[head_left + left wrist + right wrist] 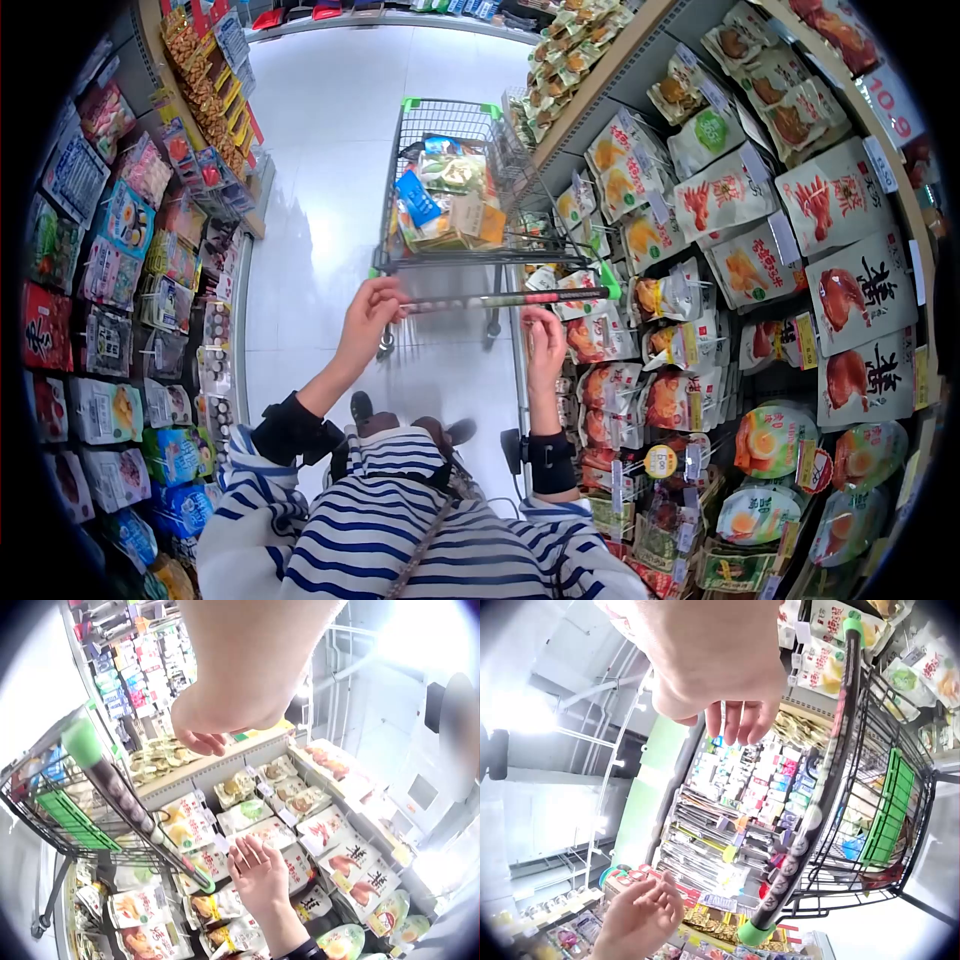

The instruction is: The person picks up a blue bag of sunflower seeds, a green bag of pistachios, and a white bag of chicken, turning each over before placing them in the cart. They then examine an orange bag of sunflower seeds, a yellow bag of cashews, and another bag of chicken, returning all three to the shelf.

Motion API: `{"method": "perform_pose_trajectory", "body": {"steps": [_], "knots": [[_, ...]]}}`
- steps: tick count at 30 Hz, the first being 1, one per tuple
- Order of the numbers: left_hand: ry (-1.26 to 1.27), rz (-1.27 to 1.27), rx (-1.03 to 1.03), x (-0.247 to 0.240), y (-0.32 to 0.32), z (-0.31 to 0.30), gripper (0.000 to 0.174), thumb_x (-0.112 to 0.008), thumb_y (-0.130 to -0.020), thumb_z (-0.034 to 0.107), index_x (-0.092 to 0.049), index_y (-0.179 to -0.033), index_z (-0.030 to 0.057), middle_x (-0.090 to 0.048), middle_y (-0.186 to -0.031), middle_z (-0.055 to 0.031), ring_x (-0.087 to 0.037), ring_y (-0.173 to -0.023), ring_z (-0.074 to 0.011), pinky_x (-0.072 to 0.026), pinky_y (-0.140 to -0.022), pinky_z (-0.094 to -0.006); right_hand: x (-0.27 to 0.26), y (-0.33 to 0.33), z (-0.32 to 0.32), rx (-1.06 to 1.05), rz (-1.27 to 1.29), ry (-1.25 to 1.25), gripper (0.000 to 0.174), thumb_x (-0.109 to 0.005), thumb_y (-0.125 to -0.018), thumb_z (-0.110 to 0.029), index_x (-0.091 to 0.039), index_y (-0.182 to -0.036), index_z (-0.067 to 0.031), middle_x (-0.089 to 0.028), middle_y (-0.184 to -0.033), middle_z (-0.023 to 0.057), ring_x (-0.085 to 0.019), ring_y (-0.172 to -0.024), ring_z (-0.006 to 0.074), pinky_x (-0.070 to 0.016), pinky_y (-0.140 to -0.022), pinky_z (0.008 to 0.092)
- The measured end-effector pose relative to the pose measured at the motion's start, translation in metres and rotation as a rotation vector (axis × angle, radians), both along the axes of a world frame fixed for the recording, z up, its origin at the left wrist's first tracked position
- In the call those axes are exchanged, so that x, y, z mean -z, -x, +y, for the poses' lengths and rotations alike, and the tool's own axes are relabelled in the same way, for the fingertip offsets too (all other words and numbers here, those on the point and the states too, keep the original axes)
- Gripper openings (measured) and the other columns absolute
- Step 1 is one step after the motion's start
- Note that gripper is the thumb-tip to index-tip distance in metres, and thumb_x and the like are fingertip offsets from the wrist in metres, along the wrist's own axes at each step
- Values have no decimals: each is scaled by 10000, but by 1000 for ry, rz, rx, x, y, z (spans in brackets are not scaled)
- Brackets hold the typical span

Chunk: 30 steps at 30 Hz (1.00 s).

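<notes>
A shopping cart (448,262) stands in front of me, with a dark handlebar (480,300) and green end caps. Several bagged goods (455,200) lie in its basket. My left hand (372,305) is by the bar's left end and overlaps it in the head view. In the right wrist view, the same left hand (641,915) shows apart from the bar, fingers loosely bent. My right hand (543,345) hovers just on my side of the bar, near its right end. The left wrist view shows this right hand (259,877) with palm up and fingers relaxed. Neither hand holds anything.
Close on the right, a tall shelf holds packaged meats (842,290) and egg packs (775,440). Snack bags (120,270) hang along the left shelf. The pale tiled aisle floor (310,150) runs ahead beside the cart, to another display at the far end.
</notes>
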<state>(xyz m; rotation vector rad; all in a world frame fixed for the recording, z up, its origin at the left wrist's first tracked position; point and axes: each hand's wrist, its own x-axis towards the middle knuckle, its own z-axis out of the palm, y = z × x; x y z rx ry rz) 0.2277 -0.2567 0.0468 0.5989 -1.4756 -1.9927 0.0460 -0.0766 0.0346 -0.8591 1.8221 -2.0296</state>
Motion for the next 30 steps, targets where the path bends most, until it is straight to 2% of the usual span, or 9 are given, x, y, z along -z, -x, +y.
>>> {"method": "perform_pose_trajectory", "body": {"steps": [7, 14, 18, 21, 23, 30], "knots": [[-5, -154, -262, 28, -114, -96, 255, -443, -814, 101, -424, -1061, 38, -523, -888, -46, -503, -727, -86, -407, -656, -204, 16, -36, -83, 14, 6, -52, 211, -417, -848, -146, -506, -961, 7, -537, -946, 71, -512, -857, 133, -427, -750, 260], [-58, -201, -418, 30, -179, -140, 260, -441, -819, 115, -429, -1067, 35, -518, -894, -54, -493, -736, -98, -399, -656, -213, 18, -52, -133, -73, -133, -156, 216, -433, -852, -176, -506, -982, -19, -532, -972, 68, -518, -882, 143, -435, -751, 266], [-102, -208, -461, 37, -192, -153, 261, -445, -821, 124, -433, -1067, 36, -515, -895, -51, -488, -736, -97, -396, -660, -212, 17, -57, -147, -74, -252, -228, 193, -434, -850, -150, -530, -961, -24, -551, -932, 45, -535, -819, 121, -434, -714, 242], [-112, -218, -456, 38, -194, -167, 264, -449, -821, 128, -435, -1069, 38, -516, -896, -48, -488, -735, -95, -395, -660, -212, 22, -52, -151, -88, -262, -246, 215, -431, -850, -176, -519, -977, -26, -549, -948, 71, -536, -864, 143, -436, -753, 259], [-109, -219, -439, 38, -191, -177, 266, -452, -821, 132, -437, -1070, 39, -516, -900, -48, -489, -736, -94, -396, -662, -213, 22, -50, -155, -73, -295, -237, 215, -436, -848, -177, -523, -972, -25, -552, -943, 72, -538, -849, 138, -437, -740, 256], [-5, -216, -317, 25, -130, -247, 261, -452, -823, 136, -447, -1064, 36, -522, -901, -45, -497, -742, -93, -398, -671, -214, -3, -34, -190, -2, -387, -105, 226, -433, -844, -168, -515, -973, -1, -556, -941, 86, -543, -842, 148, -438, -735, 254]]}}
